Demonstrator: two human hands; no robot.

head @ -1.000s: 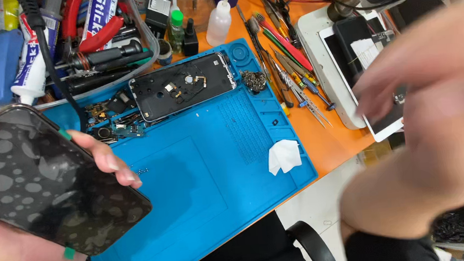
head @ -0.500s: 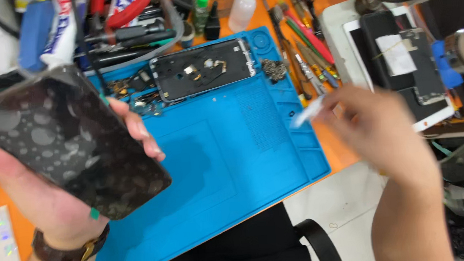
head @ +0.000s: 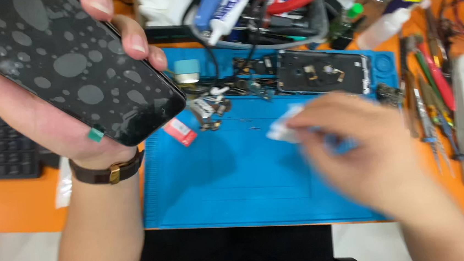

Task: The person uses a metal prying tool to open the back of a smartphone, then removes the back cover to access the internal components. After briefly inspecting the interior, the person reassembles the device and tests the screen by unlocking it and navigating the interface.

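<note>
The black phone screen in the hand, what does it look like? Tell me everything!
The phone screen is a flat, glossy black glass panel with rounded corners, covered in greyish round blotches. A small green tab sticks out near its lower edge. It is tilted, lifted above the orange desk, and held in the left hand: palm underneath, fingertips curling over its top right edge.

We are at a phone repair workbench: a blue repair mat point(head: 236, 185) covers the orange tabletop point(head: 12, 208), an opened phone body point(head: 324, 72) lies far, tweezers point(head: 427, 120) right, glue tubes point(head: 228, 6) beyond.
</note>
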